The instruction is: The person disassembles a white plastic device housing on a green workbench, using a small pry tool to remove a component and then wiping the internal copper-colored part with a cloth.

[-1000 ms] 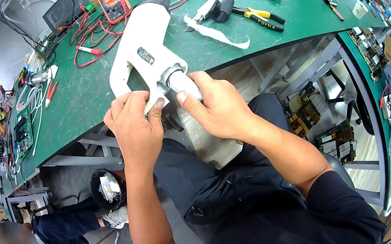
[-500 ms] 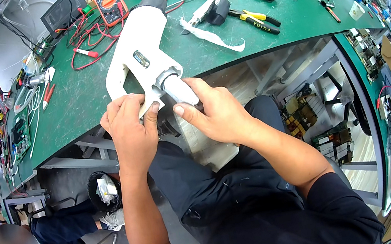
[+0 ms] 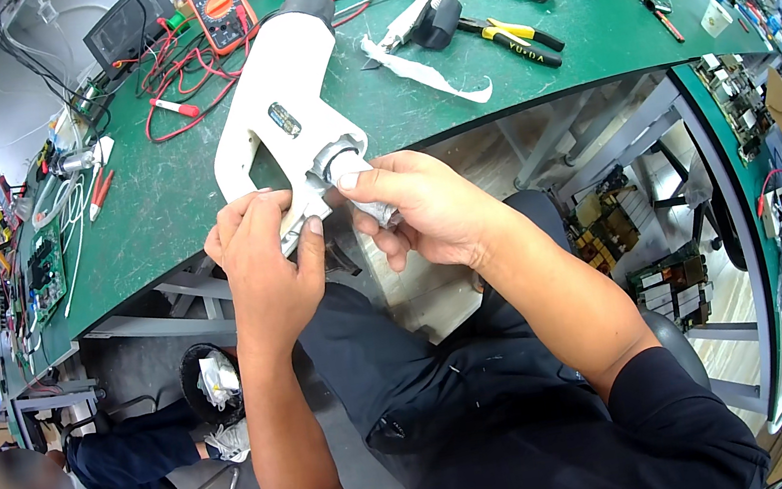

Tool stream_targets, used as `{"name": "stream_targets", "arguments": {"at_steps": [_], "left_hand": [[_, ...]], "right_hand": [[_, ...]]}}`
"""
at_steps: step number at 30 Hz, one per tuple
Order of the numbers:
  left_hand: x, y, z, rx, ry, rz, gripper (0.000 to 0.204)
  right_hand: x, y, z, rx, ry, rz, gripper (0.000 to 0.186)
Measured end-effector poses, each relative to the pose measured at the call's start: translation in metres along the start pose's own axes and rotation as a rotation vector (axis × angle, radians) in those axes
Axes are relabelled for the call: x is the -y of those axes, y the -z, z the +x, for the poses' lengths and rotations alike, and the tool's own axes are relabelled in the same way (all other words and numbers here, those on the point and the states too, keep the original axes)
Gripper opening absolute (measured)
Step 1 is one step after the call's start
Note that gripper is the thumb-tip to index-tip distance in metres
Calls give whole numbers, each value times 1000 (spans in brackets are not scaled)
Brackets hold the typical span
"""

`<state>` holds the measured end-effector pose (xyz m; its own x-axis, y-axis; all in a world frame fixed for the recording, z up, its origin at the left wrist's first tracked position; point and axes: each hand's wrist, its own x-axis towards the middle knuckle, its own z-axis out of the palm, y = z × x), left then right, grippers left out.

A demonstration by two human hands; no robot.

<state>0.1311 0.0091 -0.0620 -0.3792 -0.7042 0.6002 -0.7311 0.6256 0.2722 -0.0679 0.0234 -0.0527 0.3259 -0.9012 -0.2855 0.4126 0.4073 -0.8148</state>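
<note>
A white plastic handheld device body (image 3: 284,68) with a black cap at its upper end and a small oblong panel lies across the bench's front edge. My left hand (image 3: 267,258) grips the lower end of its handle, thumb on the near side. My right hand (image 3: 431,208) is closed on a whitish cylinder (image 3: 385,219) that sticks out of the body's lower opening, with the thumb across the top and fingertips curled beneath. The cylinder is partly hidden by the thumb.
Green bench (image 3: 150,189) holds an orange multimeter (image 3: 220,12), red leads, pliers (image 3: 513,44), screwdrivers, a white strip (image 3: 426,72) and circuit boards (image 3: 40,267). A bin (image 3: 214,382) and a seated person (image 3: 111,468) are at lower left. Boards (image 3: 671,294) lie beneath the bench at right.
My right thumb has moved up onto the top of the cylinder, and the fingers below now show curled under it. The body shifted slightly left earlier; my left hand keeps its grip.
</note>
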Motion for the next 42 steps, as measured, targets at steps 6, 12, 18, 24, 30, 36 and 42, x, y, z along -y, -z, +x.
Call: {"name": "stream_targets", "arguments": {"at_steps": [6, 12, 18, 24, 30, 36, 42], "left_hand": [[-1, 0, -1, 14, 12, 35, 25], [-2, 2, 0, 69, 38, 36, 26], [-5, 4, 2, 106, 60, 45, 25], [-6, 4, 4, 109, 62, 47, 25], [-2, 4, 3, 110, 60, 27, 26], [-5, 7, 4, 109, 49, -12, 31], [-2, 27, 15, 250, 185, -145, 42]], "right_hand": [[-1, -2, -1, -68, 69, -297, 31], [3, -6, -2, -113, 190, -509, 30], [-8, -5, 8, -229, 302, -710, 42], [-10, -4, 9, -243, 287, -679, 43], [-4, -2, 1, -137, 147, -347, 42], [-6, 3, -11, -298, 337, -725, 50], [10, 38, -47, -526, 521, -934, 44]]}}
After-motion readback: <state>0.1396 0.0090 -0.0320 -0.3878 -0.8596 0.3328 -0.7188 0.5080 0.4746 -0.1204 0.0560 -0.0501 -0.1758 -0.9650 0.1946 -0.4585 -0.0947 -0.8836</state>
